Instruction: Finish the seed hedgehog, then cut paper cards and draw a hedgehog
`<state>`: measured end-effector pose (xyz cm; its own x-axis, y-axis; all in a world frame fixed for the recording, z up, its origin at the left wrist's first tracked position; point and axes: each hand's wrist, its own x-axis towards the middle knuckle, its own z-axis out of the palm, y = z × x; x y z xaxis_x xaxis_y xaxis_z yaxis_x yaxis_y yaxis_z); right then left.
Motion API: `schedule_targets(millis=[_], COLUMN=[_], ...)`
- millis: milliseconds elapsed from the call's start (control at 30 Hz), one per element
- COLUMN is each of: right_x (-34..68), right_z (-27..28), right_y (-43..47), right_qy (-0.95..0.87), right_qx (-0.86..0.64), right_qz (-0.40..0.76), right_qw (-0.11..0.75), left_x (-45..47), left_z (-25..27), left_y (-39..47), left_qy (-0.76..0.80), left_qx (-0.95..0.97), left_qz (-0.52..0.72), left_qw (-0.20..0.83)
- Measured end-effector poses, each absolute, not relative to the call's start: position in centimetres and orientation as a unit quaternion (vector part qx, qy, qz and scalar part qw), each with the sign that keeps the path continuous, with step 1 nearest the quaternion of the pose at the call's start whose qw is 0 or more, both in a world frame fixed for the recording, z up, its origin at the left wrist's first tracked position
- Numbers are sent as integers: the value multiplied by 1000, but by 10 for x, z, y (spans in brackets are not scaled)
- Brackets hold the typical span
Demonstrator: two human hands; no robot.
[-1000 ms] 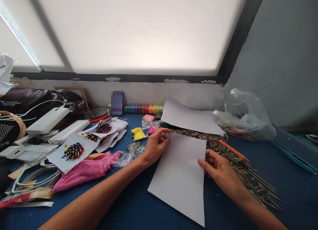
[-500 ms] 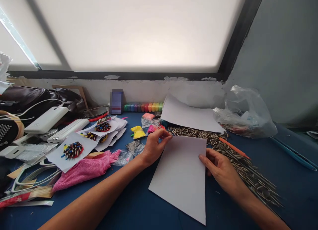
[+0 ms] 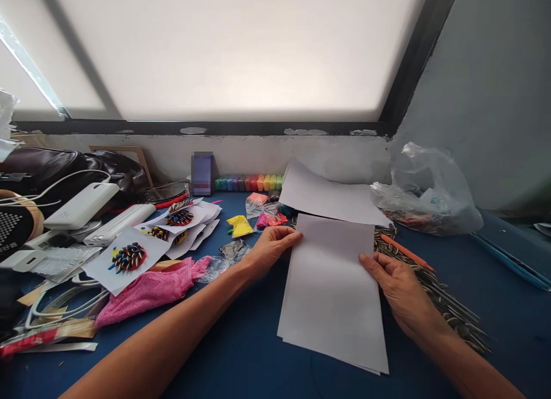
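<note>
Several sheets of white paper (image 3: 331,295), their lower edges slightly fanned, are held upright-on over the blue table in front of me. My left hand (image 3: 278,247) pinches their upper left edge between thumb and fingers. On the right edge, my right hand (image 3: 394,278) grips them with the thumb on top and fingers behind. Just beyond lies another white sheet (image 3: 331,198), curled up at its left corner. Sunflower seeds (image 3: 426,287) are heaped partly under the papers, and an orange pencil-like stick (image 3: 407,251) rests on them.
At the left, paper sheets carry seed-and-clay figures (image 3: 129,257) beside a pink cloth (image 3: 150,293) and white power banks (image 3: 81,205). A yellow clay packet (image 3: 240,226) lies mid-table. Coloured clay blocks (image 3: 249,183) line the wall. A plastic bag (image 3: 430,198) stands at the back right.
Both hands have shifted the held paper away from me and to the right. Its lower edge now shows separate, fanned sheets, and it covers more of the seeds.
</note>
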<state>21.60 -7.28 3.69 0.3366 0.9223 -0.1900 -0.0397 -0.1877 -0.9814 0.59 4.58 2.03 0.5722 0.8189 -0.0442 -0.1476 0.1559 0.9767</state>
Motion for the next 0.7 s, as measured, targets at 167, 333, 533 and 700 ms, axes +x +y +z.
schedule_targets(millis=[167,333,533,700], right_x=[213,212,208,207], right_z=[38,38,37,38], right_y=[-74,-76,-76,-76], right_qy=[-352,-354,-394,-429], right_qx=[-624,-628,-613,-601], right_qz=[457,470,474,468], right_qw=[527,510,494,486], left_x=[6,7,6,4], left_z=[15,19,15,9], left_y=[49,45,47,54], left_qy=[318,322,343,360], left_qx=[530,525,515,480], left_qz=[375,382,416,447], left_qw=[691,688,667,663])
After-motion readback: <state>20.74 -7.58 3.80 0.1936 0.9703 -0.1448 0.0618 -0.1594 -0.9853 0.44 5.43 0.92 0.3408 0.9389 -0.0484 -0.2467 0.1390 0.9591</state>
